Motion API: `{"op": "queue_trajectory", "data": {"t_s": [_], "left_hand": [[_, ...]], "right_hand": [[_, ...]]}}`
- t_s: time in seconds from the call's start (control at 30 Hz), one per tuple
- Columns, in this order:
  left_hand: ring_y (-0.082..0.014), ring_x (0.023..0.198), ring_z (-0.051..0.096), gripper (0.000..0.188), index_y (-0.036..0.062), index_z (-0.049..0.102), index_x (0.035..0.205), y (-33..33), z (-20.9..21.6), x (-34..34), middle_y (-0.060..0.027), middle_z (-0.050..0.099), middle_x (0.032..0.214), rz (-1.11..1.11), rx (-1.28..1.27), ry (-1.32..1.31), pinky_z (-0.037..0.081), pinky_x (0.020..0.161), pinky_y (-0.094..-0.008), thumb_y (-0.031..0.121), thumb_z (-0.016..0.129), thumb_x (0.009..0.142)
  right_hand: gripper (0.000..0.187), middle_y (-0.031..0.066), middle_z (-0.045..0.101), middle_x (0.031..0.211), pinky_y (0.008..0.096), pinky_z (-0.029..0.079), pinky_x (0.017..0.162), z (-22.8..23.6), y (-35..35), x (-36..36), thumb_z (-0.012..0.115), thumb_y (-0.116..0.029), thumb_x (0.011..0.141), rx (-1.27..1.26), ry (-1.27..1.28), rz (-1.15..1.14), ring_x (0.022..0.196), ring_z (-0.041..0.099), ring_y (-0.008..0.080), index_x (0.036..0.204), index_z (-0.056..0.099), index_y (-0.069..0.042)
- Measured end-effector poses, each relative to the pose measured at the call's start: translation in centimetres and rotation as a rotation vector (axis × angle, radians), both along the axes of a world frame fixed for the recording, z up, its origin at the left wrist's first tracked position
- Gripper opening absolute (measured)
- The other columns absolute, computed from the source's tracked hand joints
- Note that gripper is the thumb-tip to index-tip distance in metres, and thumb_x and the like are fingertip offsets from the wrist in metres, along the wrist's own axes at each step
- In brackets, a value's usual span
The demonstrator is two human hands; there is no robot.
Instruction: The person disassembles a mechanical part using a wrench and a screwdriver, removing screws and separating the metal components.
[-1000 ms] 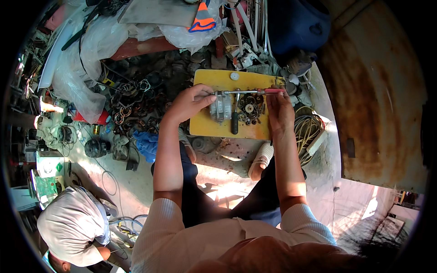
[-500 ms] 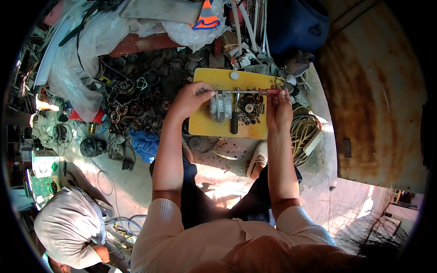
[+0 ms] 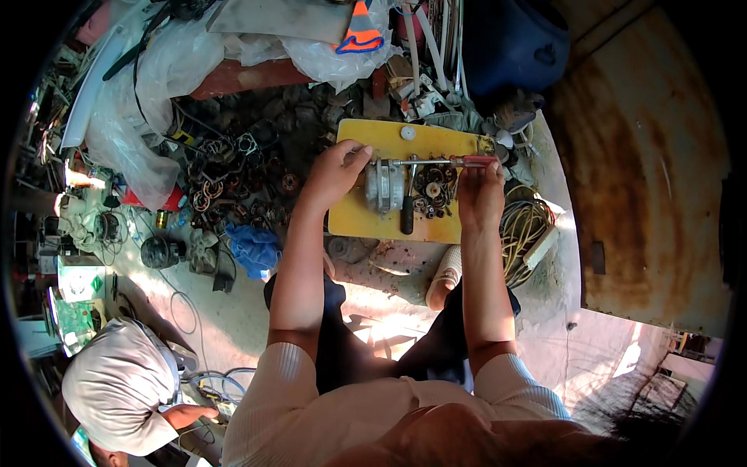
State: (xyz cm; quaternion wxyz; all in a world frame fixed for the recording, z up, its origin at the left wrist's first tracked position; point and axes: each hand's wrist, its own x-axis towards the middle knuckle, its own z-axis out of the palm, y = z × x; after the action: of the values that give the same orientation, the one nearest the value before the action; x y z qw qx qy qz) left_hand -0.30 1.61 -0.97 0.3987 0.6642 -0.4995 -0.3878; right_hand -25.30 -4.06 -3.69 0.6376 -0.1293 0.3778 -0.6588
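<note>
My right hand (image 3: 480, 194) grips the red handle of a long screwdriver (image 3: 429, 162). Its shaft points left across the yellow board (image 3: 358, 224), with the tip at the upper edge of a round grey metal motor housing (image 3: 383, 189). Beside the housing's upper left is my left hand (image 3: 339, 173), its thumb and fingers drawn together; what they hold, if anything, cannot be made out. Right of the housing lies a black-handled tool (image 3: 407, 212) with a metal shank. Several small dark rings and parts (image 3: 434, 189) are heaped next to it.
A white round part (image 3: 408, 133) lies on the board's far side. Scrap motor parts (image 3: 233, 167) spread to the left near a blue cloth (image 3: 254, 249). Coiled cable (image 3: 523, 226) sits at the right, by a rusty sheet (image 3: 646, 179). Another person (image 3: 120, 389) crouches at lower left.
My left hand has drawn slightly away from the screwdriver tip. My right hand's hold on the red handle has shifted, showing more of it. The crouching person's arm reaches farther right.
</note>
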Motion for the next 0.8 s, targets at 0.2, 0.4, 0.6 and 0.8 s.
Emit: {"op": "queue_trajectory", "data": {"t_s": [0.2,0.4,0.6,0.8], "left_hand": [[-0.0091,0.084,0.057,0.025,0.0026,0.066,0.105,0.3,0.2,0.8,-0.0019,0.066,0.093,-0.171,0.011,0.083,0.047,0.078,-0.0271,0.023,0.067,0.092],[-0.0137,0.087,0.063,0.024,0.0028,0.067,0.106,0.2,0.2,0.5,-0.0051,0.069,0.095,-0.135,0.023,0.059,0.05,0.079,-0.0304,0.022,0.067,0.091],[-0.0142,0.085,0.064,0.027,0.0028,0.067,0.111,0.4,0.6,0.1,-0.0063,0.07,0.095,-0.135,0.042,0.014,0.051,0.077,-0.0301,0.022,0.064,0.092],[-0.0111,0.082,0.062,0.028,0.0015,0.066,0.111,0.2,0.5,-0.2,-0.0051,0.069,0.092,-0.107,0.022,-0.106,0.049,0.073,-0.0283,0.022,0.062,0.093]], "right_hand": [[0.031,0.0,0.06,0.105,0.0266,0.047,0.074,-0.6,0.0,-0.3,0.052,-0.03,0.1,0.085,-0.007,0.056,0.091,0.059,0.0134,0.13,0.046,-0.02],[0.03,0.0016,0.061,0.103,0.0289,0.049,0.073,-2.3,-0.4,-0.9,0.051,-0.024,0.101,-0.023,-0.045,0.087,0.091,0.06,0.0141,0.13,0.045,-0.019],[0.038,0.0008,0.06,0.105,0.0265,0.047,0.072,-1.0,0.0,-0.5,0.049,-0.022,0.102,0.033,-0.05,0.068,0.089,0.059,0.0118,0.138,0.04,-0.017],[0.031,0.0036,0.059,0.112,0.0283,0.049,0.081,-1.2,-0.7,-1.4,0.052,-0.024,0.1,-0.011,-0.032,0.092,0.101,0.059,0.016,0.129,0.049,-0.013]]}}
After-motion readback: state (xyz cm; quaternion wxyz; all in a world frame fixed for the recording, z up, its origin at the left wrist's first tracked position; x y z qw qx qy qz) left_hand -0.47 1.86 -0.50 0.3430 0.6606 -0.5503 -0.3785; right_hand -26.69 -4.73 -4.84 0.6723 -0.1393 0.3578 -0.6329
